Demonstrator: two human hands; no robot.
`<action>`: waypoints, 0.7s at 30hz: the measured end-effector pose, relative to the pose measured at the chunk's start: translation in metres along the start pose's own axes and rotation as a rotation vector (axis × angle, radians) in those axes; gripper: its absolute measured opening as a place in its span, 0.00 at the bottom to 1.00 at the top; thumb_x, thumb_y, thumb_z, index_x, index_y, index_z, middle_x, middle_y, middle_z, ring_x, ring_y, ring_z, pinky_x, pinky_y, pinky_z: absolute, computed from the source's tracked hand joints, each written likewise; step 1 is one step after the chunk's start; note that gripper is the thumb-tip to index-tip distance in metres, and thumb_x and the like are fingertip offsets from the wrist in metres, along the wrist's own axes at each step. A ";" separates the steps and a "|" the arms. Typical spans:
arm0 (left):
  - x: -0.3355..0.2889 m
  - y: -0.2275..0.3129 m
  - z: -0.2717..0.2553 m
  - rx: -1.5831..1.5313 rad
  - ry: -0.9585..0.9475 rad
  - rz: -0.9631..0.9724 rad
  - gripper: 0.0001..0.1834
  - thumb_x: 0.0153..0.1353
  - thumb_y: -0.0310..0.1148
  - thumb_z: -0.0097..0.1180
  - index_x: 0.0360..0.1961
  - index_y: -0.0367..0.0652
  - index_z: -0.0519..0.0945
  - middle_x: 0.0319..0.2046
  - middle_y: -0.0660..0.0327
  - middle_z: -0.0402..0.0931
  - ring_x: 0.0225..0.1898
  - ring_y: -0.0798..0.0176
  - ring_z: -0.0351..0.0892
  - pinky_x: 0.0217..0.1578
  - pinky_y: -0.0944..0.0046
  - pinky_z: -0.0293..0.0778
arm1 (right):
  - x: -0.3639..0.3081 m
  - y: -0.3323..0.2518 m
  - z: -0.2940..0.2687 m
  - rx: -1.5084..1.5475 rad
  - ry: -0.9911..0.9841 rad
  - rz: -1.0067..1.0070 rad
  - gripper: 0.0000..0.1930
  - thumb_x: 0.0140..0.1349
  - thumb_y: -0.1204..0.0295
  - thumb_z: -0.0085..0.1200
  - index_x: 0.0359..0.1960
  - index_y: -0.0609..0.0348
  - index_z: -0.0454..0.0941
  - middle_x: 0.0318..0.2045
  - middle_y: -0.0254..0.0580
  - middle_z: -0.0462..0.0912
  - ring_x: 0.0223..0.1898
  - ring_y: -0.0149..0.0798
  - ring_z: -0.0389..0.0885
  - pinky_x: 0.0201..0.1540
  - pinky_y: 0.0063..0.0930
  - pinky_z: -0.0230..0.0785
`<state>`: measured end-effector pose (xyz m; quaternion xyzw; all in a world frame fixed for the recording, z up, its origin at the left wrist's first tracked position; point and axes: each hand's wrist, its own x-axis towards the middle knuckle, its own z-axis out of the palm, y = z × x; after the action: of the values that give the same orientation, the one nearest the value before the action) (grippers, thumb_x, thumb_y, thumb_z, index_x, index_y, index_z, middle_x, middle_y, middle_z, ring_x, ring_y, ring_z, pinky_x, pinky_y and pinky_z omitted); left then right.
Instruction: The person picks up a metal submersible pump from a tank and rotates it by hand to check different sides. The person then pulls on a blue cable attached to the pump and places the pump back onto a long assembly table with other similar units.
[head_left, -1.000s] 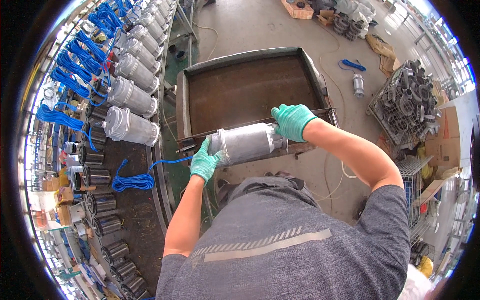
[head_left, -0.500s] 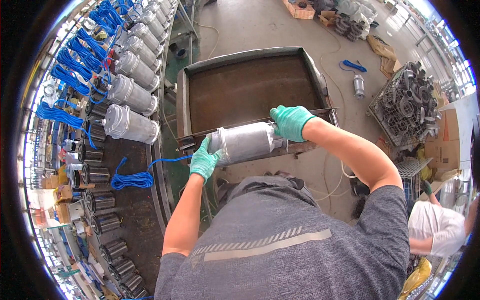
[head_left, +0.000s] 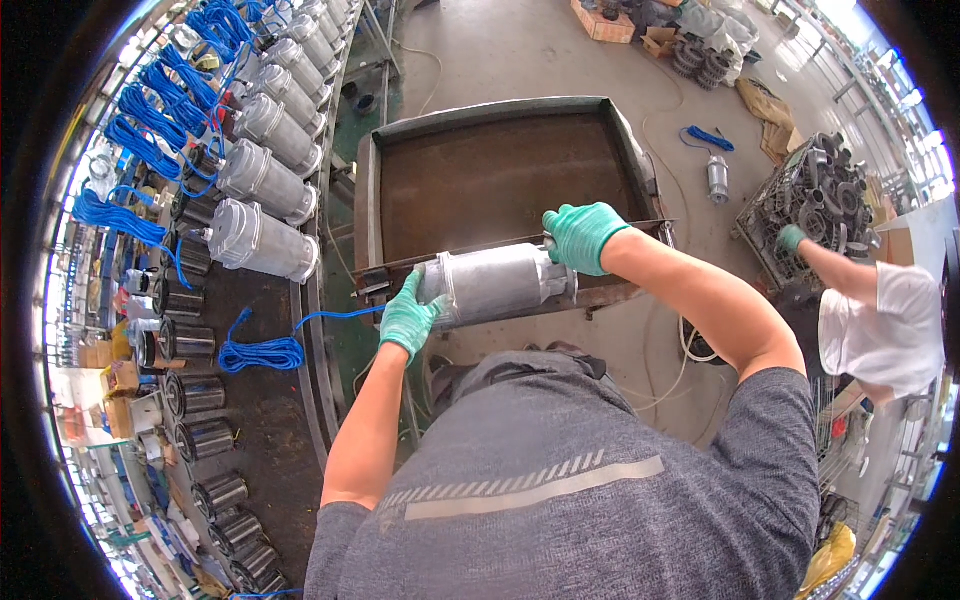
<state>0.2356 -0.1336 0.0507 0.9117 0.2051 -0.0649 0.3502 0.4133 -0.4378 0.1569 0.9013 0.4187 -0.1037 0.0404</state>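
A silver-grey cylindrical submersible pump (head_left: pixel 495 281) lies on its side along the near edge of an open metal trough (head_left: pixel 607 106). Its blue cable (head_left: pixel 340 314) runs off to the left. My left hand (head_left: pixel 408 314), in a green glove, is wrapped around the pump's left end. At the right end, my right hand (head_left: pixel 587 238), gloved alike, is closed with its fingers curled against the pump's upper edge. What lies inside those fingers is hidden.
Along the left bench (head_left: pixel 275 425) stand several similar pumps (head_left: pixel 262 240) with blue cable coils, and dark-ended metal cylinders (head_left: pixel 195 394). A wire cage of metal castings (head_left: pixel 815 200) is at the right, beside a person in white (head_left: pixel 885 325). Another pump (head_left: pixel 717 178) and hoses lie on the floor.
The person in white at the right has moved farther forward, and one hand now reaches to the wire cage. My own hands and the pump have hardly shifted.
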 end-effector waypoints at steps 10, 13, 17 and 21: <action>-0.003 0.001 -0.009 0.155 -0.018 -0.033 0.51 0.56 0.61 0.70 0.76 0.55 0.63 0.47 0.43 0.85 0.48 0.40 0.84 0.52 0.47 0.77 | 0.005 -0.014 -0.019 -0.067 -0.193 0.028 0.22 0.74 0.52 0.45 0.38 0.53 0.87 0.34 0.48 0.89 0.38 0.53 0.89 0.43 0.48 0.79; -0.006 0.007 -0.013 0.198 -0.048 -0.065 0.52 0.54 0.63 0.69 0.76 0.56 0.63 0.41 0.46 0.86 0.42 0.43 0.86 0.47 0.47 0.78 | -0.001 -0.016 -0.011 -0.067 -0.124 0.051 0.20 0.72 0.53 0.48 0.45 0.58 0.80 0.38 0.51 0.87 0.38 0.54 0.88 0.42 0.48 0.79; -0.007 0.021 -0.023 0.238 -0.096 -0.051 0.53 0.56 0.65 0.66 0.77 0.53 0.62 0.40 0.46 0.86 0.42 0.42 0.85 0.46 0.46 0.78 | -0.012 -0.017 -0.004 0.007 -0.125 0.086 0.18 0.72 0.56 0.50 0.49 0.58 0.76 0.40 0.53 0.86 0.38 0.57 0.87 0.41 0.49 0.79; -0.007 0.031 -0.035 0.258 -0.174 -0.039 0.50 0.60 0.64 0.63 0.76 0.49 0.62 0.44 0.43 0.84 0.46 0.40 0.84 0.48 0.45 0.77 | -0.011 -0.016 -0.001 -0.056 -0.164 0.138 0.18 0.73 0.54 0.49 0.41 0.57 0.78 0.33 0.51 0.86 0.34 0.56 0.87 0.35 0.50 0.78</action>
<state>0.2415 -0.1336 0.0973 0.9358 0.1815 -0.1762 0.2454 0.3940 -0.4355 0.1608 0.9149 0.3538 -0.1625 0.1068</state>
